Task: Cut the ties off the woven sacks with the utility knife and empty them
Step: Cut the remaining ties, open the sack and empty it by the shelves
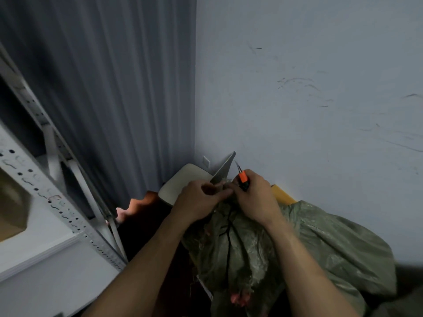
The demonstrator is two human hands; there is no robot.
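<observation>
At sack neck (pixel 225 191): right hand (pixel 256 197) holds knife (pixel 242 179), blade up-left.

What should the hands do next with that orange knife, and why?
Probably lower the utility knife to the bunched neck of the woven sack and slice the tie, away from the fingers. The left hand pinches that neck, the right hand grips the knife blade-up, and a black cord hangs below it.

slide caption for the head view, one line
Left hand pinches the neck of the woven sack; right hand holds the utility knife.
</observation>
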